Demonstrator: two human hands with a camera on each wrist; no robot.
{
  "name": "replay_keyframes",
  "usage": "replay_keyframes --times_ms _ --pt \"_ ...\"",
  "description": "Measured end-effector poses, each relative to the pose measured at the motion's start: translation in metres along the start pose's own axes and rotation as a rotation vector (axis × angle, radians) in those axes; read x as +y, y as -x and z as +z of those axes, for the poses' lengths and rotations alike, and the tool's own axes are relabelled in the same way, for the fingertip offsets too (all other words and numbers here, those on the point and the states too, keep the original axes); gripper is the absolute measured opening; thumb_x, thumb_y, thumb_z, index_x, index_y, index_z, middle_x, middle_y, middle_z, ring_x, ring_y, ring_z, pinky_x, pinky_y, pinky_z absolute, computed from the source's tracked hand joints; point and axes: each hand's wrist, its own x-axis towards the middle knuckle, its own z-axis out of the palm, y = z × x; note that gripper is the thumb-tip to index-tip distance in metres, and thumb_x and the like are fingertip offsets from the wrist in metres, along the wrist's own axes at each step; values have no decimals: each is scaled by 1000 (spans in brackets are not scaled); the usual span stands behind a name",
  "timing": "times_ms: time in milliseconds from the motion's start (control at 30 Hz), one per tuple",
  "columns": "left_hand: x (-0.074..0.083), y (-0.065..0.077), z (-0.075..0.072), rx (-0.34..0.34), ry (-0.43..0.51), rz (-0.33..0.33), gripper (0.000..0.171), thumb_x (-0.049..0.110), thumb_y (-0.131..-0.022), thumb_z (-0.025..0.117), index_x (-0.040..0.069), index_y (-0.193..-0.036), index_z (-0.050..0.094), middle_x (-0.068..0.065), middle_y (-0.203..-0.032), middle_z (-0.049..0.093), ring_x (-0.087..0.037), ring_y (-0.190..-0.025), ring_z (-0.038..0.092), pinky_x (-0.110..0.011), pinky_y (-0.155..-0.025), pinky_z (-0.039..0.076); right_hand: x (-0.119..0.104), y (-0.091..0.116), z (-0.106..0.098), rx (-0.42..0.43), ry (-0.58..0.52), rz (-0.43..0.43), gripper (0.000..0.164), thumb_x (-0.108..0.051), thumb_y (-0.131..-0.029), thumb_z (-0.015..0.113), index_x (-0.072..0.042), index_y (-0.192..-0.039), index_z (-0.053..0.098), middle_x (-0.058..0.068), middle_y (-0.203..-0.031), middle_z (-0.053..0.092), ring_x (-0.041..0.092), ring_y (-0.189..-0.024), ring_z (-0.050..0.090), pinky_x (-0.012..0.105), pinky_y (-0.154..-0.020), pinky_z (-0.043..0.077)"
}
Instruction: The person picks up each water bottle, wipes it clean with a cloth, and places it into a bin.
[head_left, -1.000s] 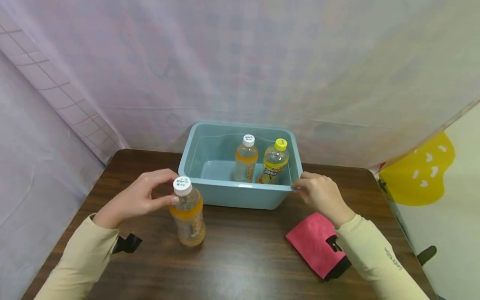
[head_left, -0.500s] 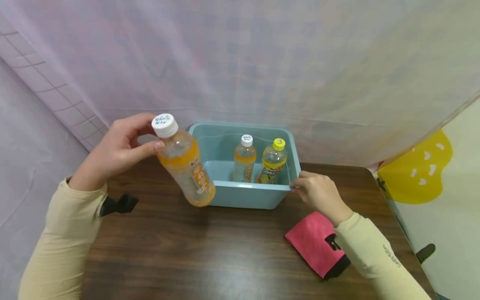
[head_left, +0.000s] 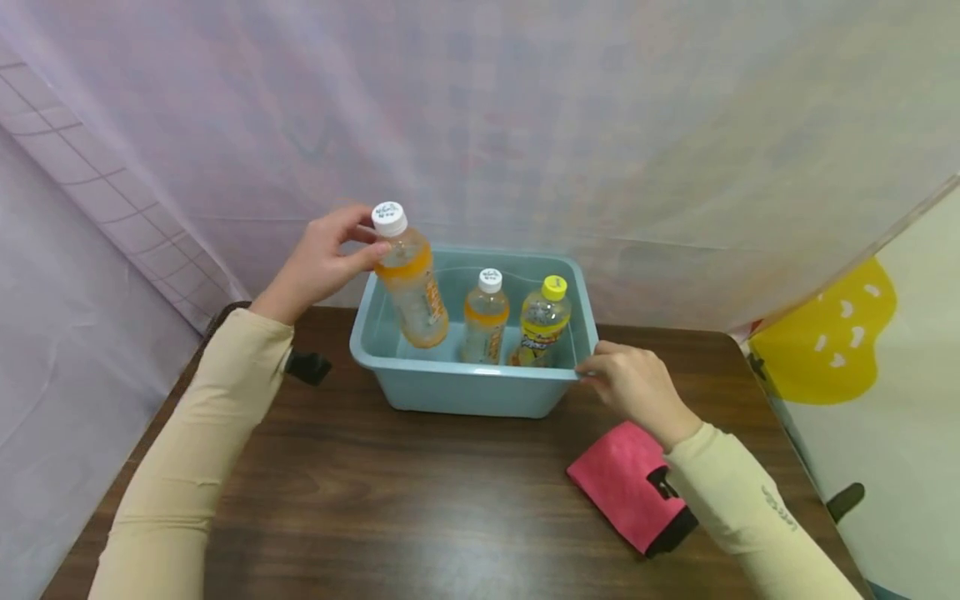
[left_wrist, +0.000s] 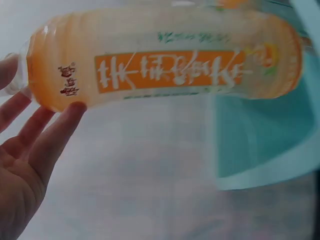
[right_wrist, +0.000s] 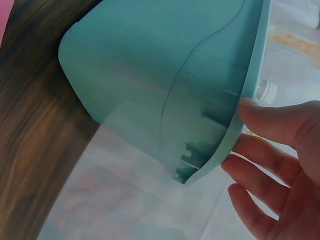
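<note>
My left hand (head_left: pixel 318 258) grips a clear plastic bottle (head_left: pixel 414 287) near its neck, just under the white cap. The bottle tilts, its base over the left part of the blue-green tub (head_left: pixel 465 372). In the left wrist view the bottle's orange label (left_wrist: pixel 170 71) with white characters shows, the tub behind its base. My right hand (head_left: pixel 633 383) pinches the tub's front right corner; the right wrist view has the thumb and fingers at the rim (right_wrist: pixel 240 120). Inside the tub stand a white-capped bottle (head_left: pixel 486 321) with an orange band and a yellow-capped bottle (head_left: pixel 543 323).
A pink cloth (head_left: pixel 626 483) with black trim lies on the brown wooden table (head_left: pixel 405 500), partly under the right forearm. Pale curtains (head_left: pixel 480 125) hang behind the tub and on the left. A yellow shape (head_left: pixel 825 342) is on the right-hand wall.
My left hand has lifted the bottle off the table, then carried it right and over the tub. My right hand has stayed at the tub's corner.
</note>
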Motion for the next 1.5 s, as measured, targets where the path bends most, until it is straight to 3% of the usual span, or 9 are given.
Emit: replay_keyframes --times_ms 133,400,967,1167,1500 --pt "-22 -5 18 -25 -12 -62 33 10 -86 60 -2 -116 53 -19 -112 56 -34 -98 58 -45 -79 48 0 0 1 9 -3 -7 15 -6 -66 79 -8 -79 73 3 -78 66 18 -63 63 36 -54 50" --pt "-42 -2 43 -115 -51 -135 33 18 -89 59 0 -116 53 -16 -117 54 -33 -103 55 -46 -84 46 0 1 1 20 2 -7 15 -6 -65 79 -8 -79 73 3 -77 66 18 -62 62 37 -53 50" --pt "-63 6 69 -235 -54 -199 30 13 -87 60 -1 -113 53 -18 -112 56 -35 -102 57 -42 -85 47 -1 2 1 52 2 -28 15 -4 -65 78 -8 -79 73 3 -76 66 18 -60 61 36 -50 49" --pt "-65 10 78 -248 -38 -213 34 11 -89 57 -5 -118 49 -21 -117 53 -36 -107 53 -42 -90 44 -3 3 1 42 -2 -19 15 -3 -66 78 -7 -79 73 4 -76 67 18 -60 61 35 -51 49" --pt "-63 11 79 -248 -112 -204 38 14 -91 54 -4 -123 46 -21 -119 52 -35 -107 53 -44 -89 45 -3 4 0 58 2 -26 15 -4 -66 78 -8 -79 73 3 -75 66 16 -58 60 35 -49 48"
